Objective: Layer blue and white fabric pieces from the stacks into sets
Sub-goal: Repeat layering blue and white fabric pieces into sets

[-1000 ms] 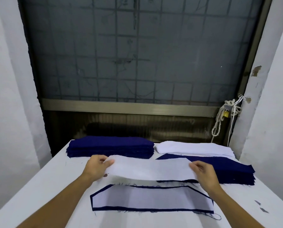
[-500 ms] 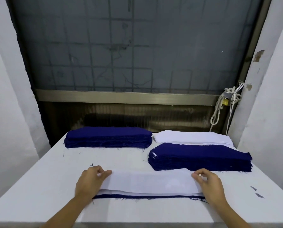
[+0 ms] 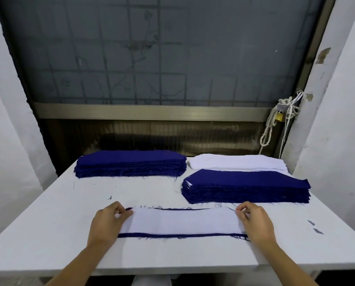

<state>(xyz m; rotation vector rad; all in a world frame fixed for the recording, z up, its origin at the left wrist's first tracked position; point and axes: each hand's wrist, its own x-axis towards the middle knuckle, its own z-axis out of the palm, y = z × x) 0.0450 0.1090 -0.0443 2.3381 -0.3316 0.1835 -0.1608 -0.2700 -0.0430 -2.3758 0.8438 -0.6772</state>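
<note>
- The table (image 3: 48, 223) was the whole work surface. No box, tray or bin showed on it, so the stacks themselves served as the stores.
- The left blue stack (image 3: 131, 162) sat at the far left, thick and squared, with frayed edges.
- The right blue stack (image 3: 244, 182) lay nearer on the right. Thin white edges peeped out at its left corner, so it may have held finished sets, though I could not tell for sure.
- The white stack (image 3: 234, 162) lay just behind it, low and flat.
- The white piece (image 3: 182, 221) lay at the near middle of the table, on top of the set in hand. It looked thin, light and limp, likely to sag or wrinkle if lifted by one end. It would be best taken at both short ends and kept taut.
- The blue piece (image 3: 172, 235) lay under it, showing only as a narrow border along the near and far edges. Its loose threads suggested it would fray and cling, and should be slid gently.
- The left hand (image 3: 108, 221) had its fingers curled, pinching the white piece's left end.
- The right hand (image 3: 255, 221) pinched the right end in the same way.
- Small grey scraps (image 3: 317, 231) lay well apart at the right.
</note>
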